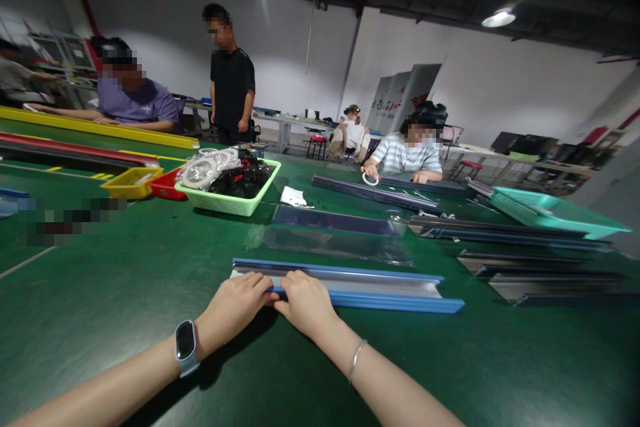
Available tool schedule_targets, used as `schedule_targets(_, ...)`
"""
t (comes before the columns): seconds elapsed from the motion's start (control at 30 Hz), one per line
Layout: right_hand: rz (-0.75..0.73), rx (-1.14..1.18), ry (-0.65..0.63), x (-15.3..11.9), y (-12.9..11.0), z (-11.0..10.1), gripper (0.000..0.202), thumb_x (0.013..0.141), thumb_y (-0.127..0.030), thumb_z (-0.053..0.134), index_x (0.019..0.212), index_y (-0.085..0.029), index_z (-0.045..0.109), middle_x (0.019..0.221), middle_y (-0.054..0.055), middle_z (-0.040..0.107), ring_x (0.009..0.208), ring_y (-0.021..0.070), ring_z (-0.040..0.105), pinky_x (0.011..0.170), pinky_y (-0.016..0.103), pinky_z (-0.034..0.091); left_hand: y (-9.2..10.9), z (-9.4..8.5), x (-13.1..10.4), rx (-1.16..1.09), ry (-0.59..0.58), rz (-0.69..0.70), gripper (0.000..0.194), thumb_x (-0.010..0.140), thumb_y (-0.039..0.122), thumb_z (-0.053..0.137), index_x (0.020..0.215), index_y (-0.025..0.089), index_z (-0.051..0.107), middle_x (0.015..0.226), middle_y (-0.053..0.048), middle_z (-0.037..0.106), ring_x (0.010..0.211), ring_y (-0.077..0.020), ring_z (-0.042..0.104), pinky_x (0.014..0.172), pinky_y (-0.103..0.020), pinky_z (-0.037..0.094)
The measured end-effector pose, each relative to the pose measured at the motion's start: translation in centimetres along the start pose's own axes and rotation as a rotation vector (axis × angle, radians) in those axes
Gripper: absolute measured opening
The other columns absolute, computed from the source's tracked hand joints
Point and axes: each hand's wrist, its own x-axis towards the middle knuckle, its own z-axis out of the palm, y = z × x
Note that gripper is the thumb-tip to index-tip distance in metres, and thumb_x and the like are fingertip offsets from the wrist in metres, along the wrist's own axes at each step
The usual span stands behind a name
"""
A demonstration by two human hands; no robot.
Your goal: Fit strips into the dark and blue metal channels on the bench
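Note:
A blue channel profile with a pale inner face lies lengthwise on the green table in front of me. My left hand is closed over its near wall close to the left end. Right beside it, my right hand grips the same wall, fingers curled inside and thumb on the near side. The fingertips of both hands almost meet, and what lies beneath them is hidden. Just beyond the profile are a clear plastic strip and a dark flat strip.
A light green basket holds bagged white rings and black parts. Beside it stand a yellow bin and a red bin. Dark profiles lie at right, near a turquoise basket. A co-worker sits across the table.

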Motion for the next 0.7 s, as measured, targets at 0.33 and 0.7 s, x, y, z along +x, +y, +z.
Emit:
schedule_targets(0.33,-0.028,-0.048,-0.039,0.16,0.13,-0.32,0.020,0.080,-0.035,0.055,0.087,-0.016,0.061,0.086,0.007,0.063,0.084,0.0204,0.058,0.073,0.029,0.044,-0.02,0.18,0.01,0.034,-0.043,-0.010,0.020,0.091,0.031,0.042,0.080,0.018,0.053,0.076,-0.002,0.058,0.072,-0.0190,0.056,0.062,-0.030,0.041)
schedule_targets(0.7,-0.039,-0.038,-0.039,0.29,0.28,-0.38,0.021,0.080,-0.035,0.054,0.087,-0.016,0.062,0.085,0.007,0.064,0.082,0.0204,0.059,0.072,0.029,0.043,-0.05,0.50,-0.13,0.033,-0.015,0.000,0.021,0.091,0.031,0.041,0.080,0.018,0.052,0.076,-0.003,0.057,0.072,-0.0180,0.054,0.063,-0.029,0.040)
